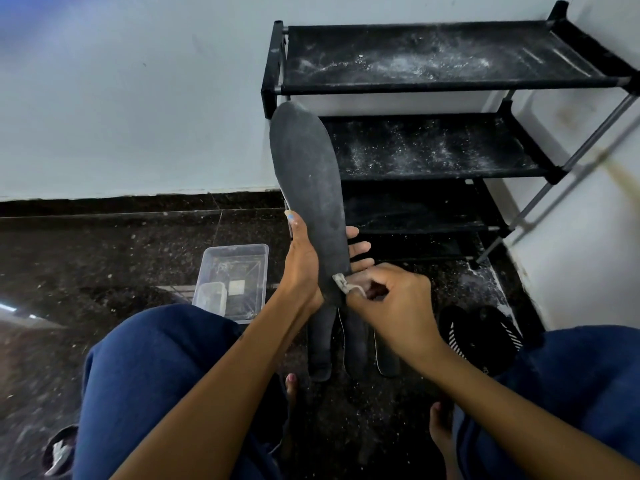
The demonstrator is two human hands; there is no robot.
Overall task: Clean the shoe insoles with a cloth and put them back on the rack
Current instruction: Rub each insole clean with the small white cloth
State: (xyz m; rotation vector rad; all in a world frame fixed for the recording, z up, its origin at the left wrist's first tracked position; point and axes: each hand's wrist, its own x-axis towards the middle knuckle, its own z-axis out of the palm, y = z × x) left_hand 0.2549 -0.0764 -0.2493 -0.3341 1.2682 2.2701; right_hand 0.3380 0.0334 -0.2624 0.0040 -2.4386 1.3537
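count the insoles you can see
4: one insole upright in the left hand, and three on the floor below the hands, at and. More may be hidden.

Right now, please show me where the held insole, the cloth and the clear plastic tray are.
held insole [308, 188]: head view, middle of its dusty dark face.
cloth [341, 282]: head view, pale corner showing at the right hand's fingers.
clear plastic tray [258, 271]: head view, its right wall.

Dark speckled floor [104, 258]: clear tub [239, 271], insoles [320, 344], rack [433, 147]
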